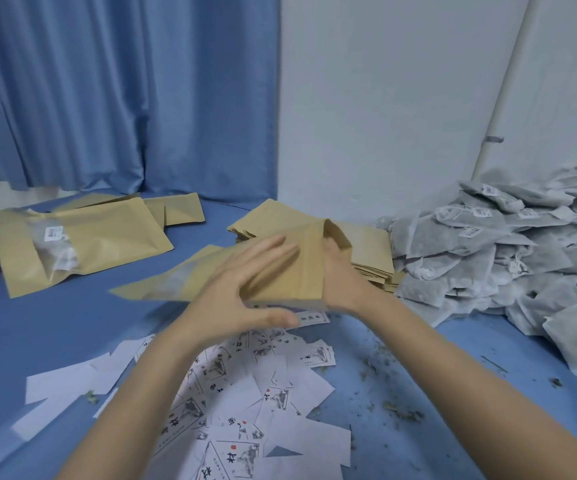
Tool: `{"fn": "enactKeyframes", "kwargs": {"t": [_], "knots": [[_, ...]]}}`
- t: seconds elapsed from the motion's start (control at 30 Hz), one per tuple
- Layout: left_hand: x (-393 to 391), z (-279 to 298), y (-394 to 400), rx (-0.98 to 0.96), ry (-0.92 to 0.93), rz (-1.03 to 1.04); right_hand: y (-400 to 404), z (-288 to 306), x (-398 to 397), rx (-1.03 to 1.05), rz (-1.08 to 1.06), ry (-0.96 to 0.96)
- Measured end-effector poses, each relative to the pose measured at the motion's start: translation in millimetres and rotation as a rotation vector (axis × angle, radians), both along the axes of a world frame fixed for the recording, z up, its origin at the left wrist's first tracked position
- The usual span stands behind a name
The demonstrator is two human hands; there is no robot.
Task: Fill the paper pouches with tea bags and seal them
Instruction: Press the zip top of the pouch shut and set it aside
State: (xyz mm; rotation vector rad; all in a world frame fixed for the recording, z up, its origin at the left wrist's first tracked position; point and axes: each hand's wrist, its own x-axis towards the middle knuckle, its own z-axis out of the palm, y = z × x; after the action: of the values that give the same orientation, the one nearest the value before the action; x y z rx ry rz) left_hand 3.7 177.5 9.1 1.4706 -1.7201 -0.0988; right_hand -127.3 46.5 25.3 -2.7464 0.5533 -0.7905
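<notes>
A brown paper pouch [190, 282] lies sideways in mid-air above the blue table, its open mouth toward the right. My left hand [242, 292] holds it with straight fingers on top and the thumb underneath. My right hand [342, 275] is at the pouch's mouth, its fingers inside the opening and hidden by the paper. A large heap of grey tea bags [509, 251] covers the table's right side. A stack of flat empty pouches [366, 247] lies just behind my right hand.
Filled pouches [82, 244] with clear windows lie at the back left. White printed labels [252, 403] are scattered on the blue table [37, 327] under my forearms. Loose tea crumbs [384, 403] dot the surface. A blue curtain [124, 91] and a white wall stand behind.
</notes>
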Motion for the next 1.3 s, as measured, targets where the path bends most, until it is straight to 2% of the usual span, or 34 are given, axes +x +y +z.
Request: {"fn": "enactKeyframes", "kwargs": {"t": [0.07, 0.13, 0.27, 0.33, 0.4, 0.5, 0.6, 0.8, 0.93, 1.03, 1.1, 1.2, 1.3], "knots": [[-6, 7, 1, -0.039, -0.201, 0.031, 0, 16, -4, -0.019, -0.053, 0.019], [-16, 16, -5, -0.208, -0.236, 0.077, 5, 34, -6, 0.03, 0.033, -0.044], [-32, 40, -11, -0.438, 0.083, 0.098, 14, 82, -31, 0.104, -0.022, -0.107], [-36, 56, -13, -0.453, 0.27, 0.129, 16, 106, -56, 0.061, -0.029, -0.144], [-42, 72, -16, -0.474, 0.45, 0.074, 20, 128, -81, 0.038, 0.002, -0.184], [-59, 96, -22, -0.528, 0.608, -0.016, 20, 158, -116, -0.021, 0.024, -0.173], [-77, 112, -26, -0.487, 0.736, -0.072, 22, 180, -147, -0.126, 0.043, -0.109], [-107, 114, -36, -0.32, 0.951, -0.203, 8, 189, -188, -0.328, -0.157, -0.115], [-131, 98, -47, -0.193, 1.07, -0.281, -11, 177, -205, -0.29, -0.332, -0.02], [-144, 85, -55, -0.119, 1.141, -0.302, -20, 174, -213, -0.279, -0.387, 0.044], [-149, 82, -59, -0.101, 1.13, -0.295, -25, 172, -218, -0.29, -0.42, 0.031], [-155, 82, -67, -0.115, 0.992, -0.174, -29, 168, -223, -0.279, -0.458, 0.089], [-160, 82, -76, -0.184, 0.89, -0.051, -31, 168, -225, -0.434, -0.511, 0.216]]}}
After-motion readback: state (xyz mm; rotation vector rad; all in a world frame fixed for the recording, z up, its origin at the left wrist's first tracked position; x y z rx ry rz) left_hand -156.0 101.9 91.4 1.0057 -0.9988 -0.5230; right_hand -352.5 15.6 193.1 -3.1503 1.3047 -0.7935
